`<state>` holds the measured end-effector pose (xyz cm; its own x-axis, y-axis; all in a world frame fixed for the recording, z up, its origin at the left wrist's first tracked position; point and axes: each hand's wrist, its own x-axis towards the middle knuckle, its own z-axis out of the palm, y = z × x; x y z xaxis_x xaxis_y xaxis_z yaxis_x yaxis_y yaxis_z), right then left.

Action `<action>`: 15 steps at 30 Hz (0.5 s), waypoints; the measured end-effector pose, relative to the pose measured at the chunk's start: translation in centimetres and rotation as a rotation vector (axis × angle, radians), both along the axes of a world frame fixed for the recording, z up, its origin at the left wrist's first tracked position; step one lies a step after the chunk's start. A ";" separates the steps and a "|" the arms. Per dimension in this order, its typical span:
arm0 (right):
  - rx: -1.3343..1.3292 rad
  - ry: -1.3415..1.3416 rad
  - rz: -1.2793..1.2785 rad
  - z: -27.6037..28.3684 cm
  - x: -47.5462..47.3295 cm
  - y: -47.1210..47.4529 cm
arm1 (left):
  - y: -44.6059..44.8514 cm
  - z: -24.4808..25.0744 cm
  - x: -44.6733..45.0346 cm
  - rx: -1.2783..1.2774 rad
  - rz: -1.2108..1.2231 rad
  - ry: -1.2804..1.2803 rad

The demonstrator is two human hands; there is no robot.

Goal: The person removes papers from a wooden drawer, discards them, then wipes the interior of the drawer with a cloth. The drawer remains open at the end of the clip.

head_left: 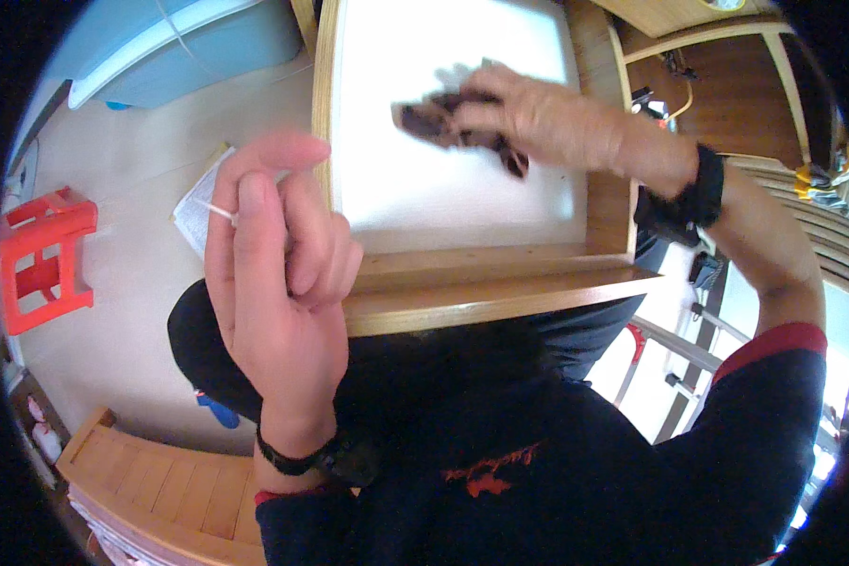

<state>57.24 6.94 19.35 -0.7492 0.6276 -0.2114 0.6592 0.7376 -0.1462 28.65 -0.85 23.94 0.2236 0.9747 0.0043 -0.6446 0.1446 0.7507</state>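
Observation:
An open wooden drawer [481, 304] with a bright white bottom lies before me, against my dark clothing. Inside its outline, my right hand [516, 110] is blurred and has its fingers around a dark brown object [428, 122] whose kind I cannot tell. My left hand [283, 233] is raised at the drawer's left side, its fingers curled. Between its thumb and fingers a thin white stick [219, 211] pokes out to the left; the rest of the stick is hidden by the fingers.
A red plastic stool [46, 262] stands on the floor at the left, with a large blue-grey plastic bin [205, 64] at the upper left. A slatted wooden bench [177, 488] is at the lower left. Wooden shelving [722, 92] holds items at the upper right.

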 end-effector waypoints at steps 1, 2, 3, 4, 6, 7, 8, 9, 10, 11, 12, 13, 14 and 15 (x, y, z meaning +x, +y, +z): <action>-0.009 -0.010 0.033 0.4 0.2 -1.1 | 0.0 0.0 0.0 -0.020 0.023 0.003; -0.145 -0.024 0.045 1.2 0.5 -2.1 | 0.0 0.0 0.1 -0.040 0.039 0.005; -0.257 -0.074 0.029 2.0 0.7 -3.1 | 0.1 0.1 0.1 -0.061 0.041 0.012; -0.450 -0.093 -0.006 2.8 0.8 -3.6 | 0.3 0.1 0.2 -0.046 0.025 -0.020; -0.687 -0.234 -0.078 4.2 0.9 -3.8 | 0.3 0.3 0.3 -0.047 0.020 -0.011; -0.542 -0.226 -0.084 4.6 1.1 -2.7 | 0.4 0.3 0.4 -0.052 0.022 -0.001; -0.423 -0.209 -0.080 4.8 1.3 -1.0 | 0.3 0.3 0.5 -0.050 0.032 -0.014; -0.299 -0.207 -0.085 4.7 1.5 0.9 | 0.3 0.3 0.6 -0.066 0.045 -0.017; -0.161 -0.313 -0.154 4.4 1.8 2.9 | 0.2 0.3 0.6 -0.082 0.052 -0.016; 0.023 -0.381 -0.200 4.0 2.2 5.0 | 0.2 0.4 0.7 -0.113 0.063 -0.012; 0.012 -0.518 -0.290 3.3 2.3 6.8 | 0.1 0.4 0.6 -0.144 0.091 0.004; 0.015 -0.597 -0.335 2.8 2.6 8.2 | 0.1 0.5 0.6 -0.109 0.082 0.021; -0.021 -0.632 -0.412 2.5 3.1 9.3 | 0.1 0.5 0.4 -0.103 0.086 0.041; -0.079 -0.665 -0.483 2.3 3.5 10.1 | 0.0 0.4 0.3 -0.101 0.093 0.060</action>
